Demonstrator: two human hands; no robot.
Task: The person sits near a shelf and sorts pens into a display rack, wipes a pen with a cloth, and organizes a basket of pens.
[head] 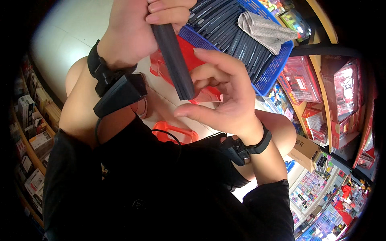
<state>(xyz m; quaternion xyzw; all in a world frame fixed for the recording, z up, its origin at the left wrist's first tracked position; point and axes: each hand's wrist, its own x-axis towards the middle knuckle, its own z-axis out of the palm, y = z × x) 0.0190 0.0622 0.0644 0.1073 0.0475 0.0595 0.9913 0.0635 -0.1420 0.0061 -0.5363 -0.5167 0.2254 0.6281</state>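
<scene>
My left hand (169,13) is closed around a bundle of slim black pens or pencils (173,60), held at a slant with its lower end toward me. The upper end is hidden by my fingers and the top of the picture. Beside the lower end is my right hand (232,87), palm turned toward the bundle, thumb and index finger spread apart. Its curled middle fingers come close to the bundle; whether they touch it I cannot tell. Beyond my hands, a blue plastic basket (271,79) holds many similar black sticks (223,27), with a folded grey cloth (265,30) on top.
A red plastic stool (158,64) shows partly beneath the basket, and an orange-red plastic piece (178,132) is on the tiled floor (69,33). Shelves of packaged goods (301,78) rise at right, near a cardboard box (304,152). More shelves with boxes (39,140) line the left.
</scene>
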